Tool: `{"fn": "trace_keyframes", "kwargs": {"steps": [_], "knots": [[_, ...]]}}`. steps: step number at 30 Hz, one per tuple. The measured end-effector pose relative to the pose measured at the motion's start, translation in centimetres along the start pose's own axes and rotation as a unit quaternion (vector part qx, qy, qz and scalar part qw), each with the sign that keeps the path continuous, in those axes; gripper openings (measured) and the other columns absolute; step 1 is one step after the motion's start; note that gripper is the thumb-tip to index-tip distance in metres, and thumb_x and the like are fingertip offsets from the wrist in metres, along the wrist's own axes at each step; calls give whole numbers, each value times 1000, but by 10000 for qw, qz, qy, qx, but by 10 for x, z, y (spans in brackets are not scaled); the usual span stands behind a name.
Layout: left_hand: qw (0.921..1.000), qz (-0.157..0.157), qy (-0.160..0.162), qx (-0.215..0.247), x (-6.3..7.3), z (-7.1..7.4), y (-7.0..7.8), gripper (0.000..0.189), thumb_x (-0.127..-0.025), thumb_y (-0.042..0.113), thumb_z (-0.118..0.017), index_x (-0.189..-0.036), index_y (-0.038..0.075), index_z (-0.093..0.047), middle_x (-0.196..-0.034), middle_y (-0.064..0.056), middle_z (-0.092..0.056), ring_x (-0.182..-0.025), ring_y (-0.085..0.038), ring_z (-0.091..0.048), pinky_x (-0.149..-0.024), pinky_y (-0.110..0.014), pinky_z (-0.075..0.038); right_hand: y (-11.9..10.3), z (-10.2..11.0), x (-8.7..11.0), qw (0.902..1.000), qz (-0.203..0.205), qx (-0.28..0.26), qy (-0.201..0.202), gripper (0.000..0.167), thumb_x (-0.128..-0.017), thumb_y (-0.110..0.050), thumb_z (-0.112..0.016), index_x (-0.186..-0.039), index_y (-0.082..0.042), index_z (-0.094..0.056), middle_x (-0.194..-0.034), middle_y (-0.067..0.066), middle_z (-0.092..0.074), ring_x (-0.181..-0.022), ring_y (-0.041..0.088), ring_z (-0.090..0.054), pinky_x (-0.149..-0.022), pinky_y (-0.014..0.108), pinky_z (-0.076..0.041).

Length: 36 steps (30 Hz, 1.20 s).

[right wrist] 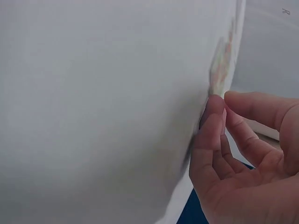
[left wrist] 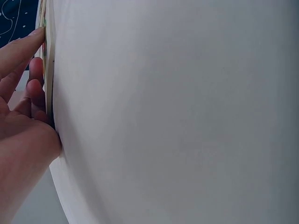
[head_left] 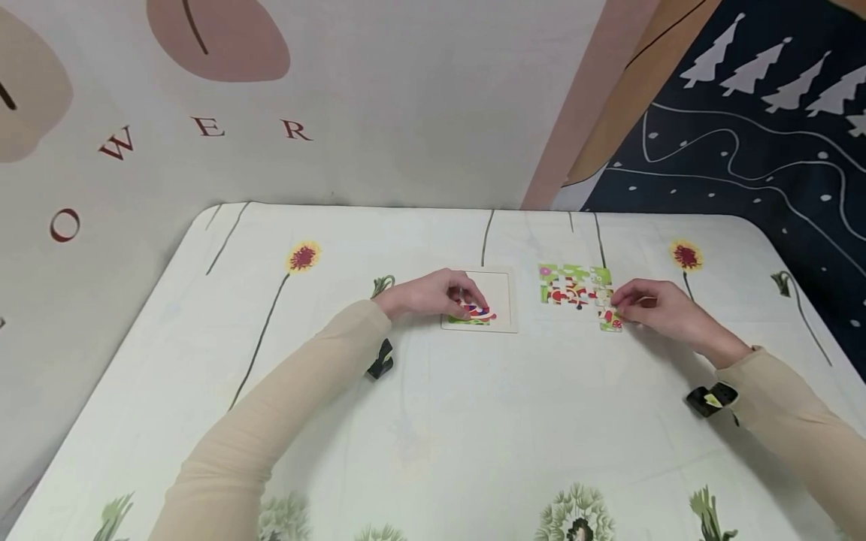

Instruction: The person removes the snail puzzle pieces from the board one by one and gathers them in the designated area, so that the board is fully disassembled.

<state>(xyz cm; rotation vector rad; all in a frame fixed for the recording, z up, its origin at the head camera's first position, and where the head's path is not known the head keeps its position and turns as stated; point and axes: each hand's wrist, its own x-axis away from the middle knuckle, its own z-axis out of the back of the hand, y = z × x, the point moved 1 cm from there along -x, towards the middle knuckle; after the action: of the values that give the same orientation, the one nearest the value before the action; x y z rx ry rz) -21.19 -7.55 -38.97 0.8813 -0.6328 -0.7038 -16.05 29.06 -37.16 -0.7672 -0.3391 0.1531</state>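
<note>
In the head view, a light puzzle board (head_left: 504,300) with a raised rim lies on the table, with several colourful puzzle pieces (head_left: 473,319) along its lower left. My left hand (head_left: 436,293) is over the board's left side, its fingertips touching these pieces; the left wrist view shows an extended finger (left wrist: 23,49) against the board. To the right lies a cluster of loose puzzle pieces (head_left: 571,285), green, red and white. My right hand (head_left: 666,308) has thumb and finger brought together at the cluster's right edge, pinching a puzzle piece there, mostly hidden by the fingertips.
A white cloth with printed flowers (head_left: 303,257) covers the table (head_left: 440,421). Behind its far edge rises a pale printed wall hanging (head_left: 406,113). A dark hanging with white trees (head_left: 737,158) is at the right. Each wrist wears a black camera (head_left: 710,400).
</note>
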Motion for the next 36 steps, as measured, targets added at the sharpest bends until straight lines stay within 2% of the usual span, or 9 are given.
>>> {"fn": "trace_keyframes", "kwargs": {"steps": [9, 16, 20, 24, 28, 31, 36], "knots": [[9998, 68, 106, -146, 2, -3, 3, 24, -88, 1, -66, -110, 8, -71, -101, -4, -55, -88, -17, -46, -79, -26, -38, -1, 6, 1, 9997, 24, -89, 204, 23, -96, -7, -58, -114, 6, -59, -106, 19, -59, -81, 17, -56, -64, 26, -48], [9979, 57, 204, -607, 2, -4, 8, 24, -87, 1, -67, -109, 9, -70, -98, -4, -54, -85, -18, -47, -78, -26, -40, -26, 0, -3, 9984, 169, -281, 454, 26, -98, -13, -57, -117, 4, -59, -112, 20, -59, -84, 19, -58, -67, 27, -47], [9944, 53, 390, -978, 3, -3, 9, 26, -85, 2, -71, -110, 9, -70, -102, -5, -55, -95, -20, -47, -84, -30, -39, -41, -10, -10, 9981, 246, -493, 263, 26, -97, -14, -58, -116, 3, -59, -114, 19, -59, -86, 22, -59, -69, 27, -48], [9905, 184, 630, -1210, 7, 0, 9, 28, -83, 4, -72, -110, 11, -71, -112, -7, -53, -108, -23, -42, -91, -36, -35, -51, -21, -17, 9962, 404, -764, 86, 24, -96, -12, -59, -114, 4, -60, -110, 19, -59, -79, 25, -60, -65, 29, -48], [9910, 240, 670, -1131, 12, 5, 6, 26, -83, 3, -71, -107, 11, -72, -116, -7, -53, -114, -24, -40, -96, -40, -32, -59, -33, -24, 9934, 626, -966, -14, 22, -96, -12, -60, -111, 4, -61, -106, 19, -60, -75, 27, -59, -63, 30, -48], [9945, 67, 570, -875, 13, 7, 3, 24, -82, 0, -70, -105, 8, -72, -112, -5, -58, -113, -23, -45, -98, -39, -33, -65, -41, -31, 9906, 788, -1120, -73, 20, -95, -10, -60, -109, 5, -62, -107, 20, -61, -75, 26, -59, -64, 30, -48], [9978, -321, 369, -448, 14, 10, -3, 24, -82, -5, -67, -104, 2, -72, -104, -5, -63, -104, -19, -55, -91, -34, -38, -72, -52, -40, 9853, 1064, -1333, -144, 18, -92, -3, -60, -107, 7, -63, -105, 20, -61, -73, 23, -60, -65, 29, -49]]}}
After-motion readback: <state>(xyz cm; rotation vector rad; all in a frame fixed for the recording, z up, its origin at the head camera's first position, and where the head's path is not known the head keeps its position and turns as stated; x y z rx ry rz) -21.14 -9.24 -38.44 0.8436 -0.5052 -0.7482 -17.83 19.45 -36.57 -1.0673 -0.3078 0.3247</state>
